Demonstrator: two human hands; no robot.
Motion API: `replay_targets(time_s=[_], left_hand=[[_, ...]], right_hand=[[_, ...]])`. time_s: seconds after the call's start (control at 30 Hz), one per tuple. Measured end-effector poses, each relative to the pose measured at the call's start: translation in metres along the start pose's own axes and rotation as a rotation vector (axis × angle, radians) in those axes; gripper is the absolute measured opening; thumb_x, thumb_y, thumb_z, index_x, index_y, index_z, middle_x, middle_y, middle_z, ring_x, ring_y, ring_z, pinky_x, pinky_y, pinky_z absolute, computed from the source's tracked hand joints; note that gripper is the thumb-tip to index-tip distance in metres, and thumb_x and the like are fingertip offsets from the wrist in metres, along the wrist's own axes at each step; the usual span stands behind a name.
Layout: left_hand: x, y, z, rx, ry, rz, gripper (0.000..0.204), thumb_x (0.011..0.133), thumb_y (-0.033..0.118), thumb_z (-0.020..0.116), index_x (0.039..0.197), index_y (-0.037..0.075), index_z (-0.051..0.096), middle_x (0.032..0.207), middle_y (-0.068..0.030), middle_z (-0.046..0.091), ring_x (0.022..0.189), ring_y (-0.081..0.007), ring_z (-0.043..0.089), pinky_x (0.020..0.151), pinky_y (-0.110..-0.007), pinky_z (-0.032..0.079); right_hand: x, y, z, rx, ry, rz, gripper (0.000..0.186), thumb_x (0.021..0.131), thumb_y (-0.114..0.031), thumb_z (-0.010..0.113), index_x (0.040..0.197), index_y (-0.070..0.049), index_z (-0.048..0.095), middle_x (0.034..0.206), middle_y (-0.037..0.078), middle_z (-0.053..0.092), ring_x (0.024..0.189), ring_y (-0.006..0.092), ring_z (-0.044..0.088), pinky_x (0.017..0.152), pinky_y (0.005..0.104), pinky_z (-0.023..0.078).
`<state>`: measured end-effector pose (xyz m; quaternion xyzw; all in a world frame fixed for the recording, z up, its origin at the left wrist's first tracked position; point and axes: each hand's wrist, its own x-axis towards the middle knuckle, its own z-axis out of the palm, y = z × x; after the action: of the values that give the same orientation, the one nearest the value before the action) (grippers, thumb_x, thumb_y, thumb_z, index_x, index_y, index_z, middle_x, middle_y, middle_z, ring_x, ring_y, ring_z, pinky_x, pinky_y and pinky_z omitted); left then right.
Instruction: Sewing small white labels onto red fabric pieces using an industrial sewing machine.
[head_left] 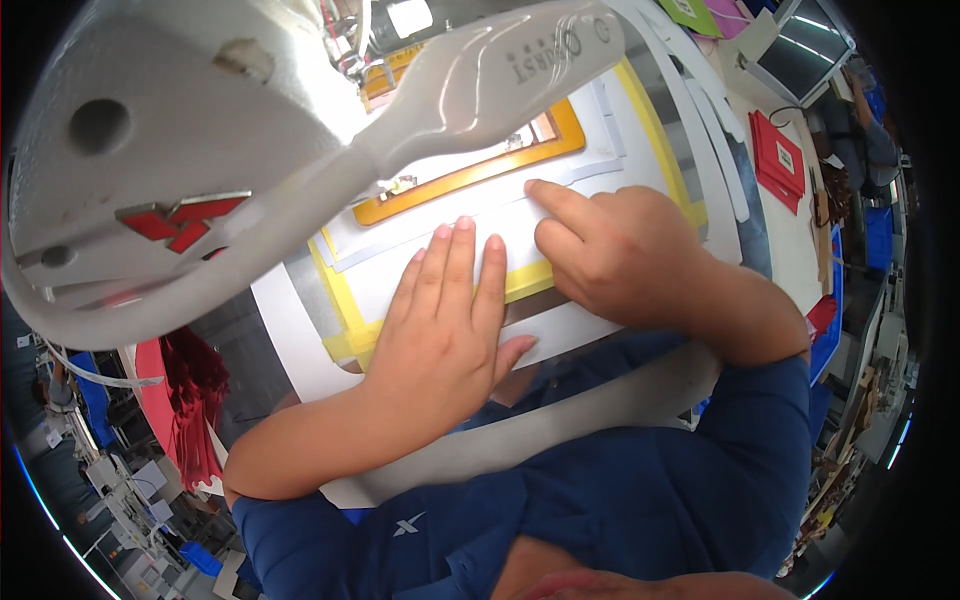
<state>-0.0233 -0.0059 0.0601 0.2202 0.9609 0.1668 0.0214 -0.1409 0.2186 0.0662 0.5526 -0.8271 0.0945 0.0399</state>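
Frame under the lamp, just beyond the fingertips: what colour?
The frame is amber-orange; best seen in the head view.

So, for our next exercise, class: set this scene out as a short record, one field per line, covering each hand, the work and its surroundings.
Left hand: laid flat, palm down, fingertips on a flat white sheet
Right hand: index finger extended to the white sheet, other fingers curled
Edging: strips of yellow tape
Beyond the hands: flat amber frame with rounded corners
Partly hiding the frame: pale grey curved-neck fixture
Far left: bunched red pieces
Far right: flat red pieces, stacked
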Motion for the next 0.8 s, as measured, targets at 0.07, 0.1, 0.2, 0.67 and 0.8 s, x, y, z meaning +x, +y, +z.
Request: replay_targets(time_s=[0.07,0.1,0.2,0.67,0.8], left_hand=[[0.005,-0.003,0.007,0.002,-0.025,0.006,0.097,0.088,0.048,0.084,0.156,-0.01,0.045,0.157,-0.0433,0.04,0.145,-0.0578,0.045,0.121,-0.059,0.038],[0.009,-0.004,0.009,0.02,-0.027,0.006,0.099,0.088,0.05,0.083,0.158,-0.007,0.044,0.158,-0.0435,0.039,0.146,-0.0581,0.044,0.122,-0.061,0.037],[0.016,-0.008,0.01,0.021,-0.033,-0.002,0.102,0.086,0.055,0.084,0.161,-0.002,0.043,0.159,-0.0436,0.038,0.146,-0.0587,0.043,0.122,-0.062,0.035],[0.01,-0.015,0.0,0.118,-0.112,-0.09,0.104,0.081,0.059,0.086,0.164,0.011,0.046,0.159,-0.0427,0.037,0.146,-0.0596,0.041,0.123,-0.064,0.031],[0.018,-0.022,0.006,0.012,-0.064,0.021,0.101,0.084,0.062,0.082,0.162,0.008,0.047,0.16,-0.0421,0.037,0.146,-0.06,0.041,0.123,-0.064,0.03]], right_hand=[[-0.001,-0.002,0.003,-0.023,-0.06,0.022,0.017,0.082,-0.016,0.07,0.094,-0.004,0.066,0.123,0.022,0.075,0.055,0.0184,0.068,0.049,0.0326,0.051],[-0.002,-0.002,0.002,-0.022,-0.064,0.026,0.017,0.082,-0.016,0.07,0.094,-0.004,0.066,0.123,0.022,0.075,0.055,0.0184,0.068,0.049,0.0326,0.051],[-0.002,0.0,0.003,-0.046,-0.096,0.014,0.025,0.084,-0.016,0.07,0.103,-0.001,0.07,0.134,0.027,0.072,0.051,0.0162,0.066,0.047,0.0308,0.05],[0.0,-0.002,0.004,-0.047,-0.108,0.092,0.018,0.083,-0.017,0.072,0.09,-0.004,0.062,0.132,0.032,0.072,0.048,0.0147,0.064,0.045,0.031,0.047],[-0.003,-0.005,0.008,-0.079,-0.051,0.058,0.019,0.092,-0.02,0.075,0.082,-0.004,0.069,0.117,0.022,0.074,0.074,0.0205,0.072,0.046,0.0335,0.048]])
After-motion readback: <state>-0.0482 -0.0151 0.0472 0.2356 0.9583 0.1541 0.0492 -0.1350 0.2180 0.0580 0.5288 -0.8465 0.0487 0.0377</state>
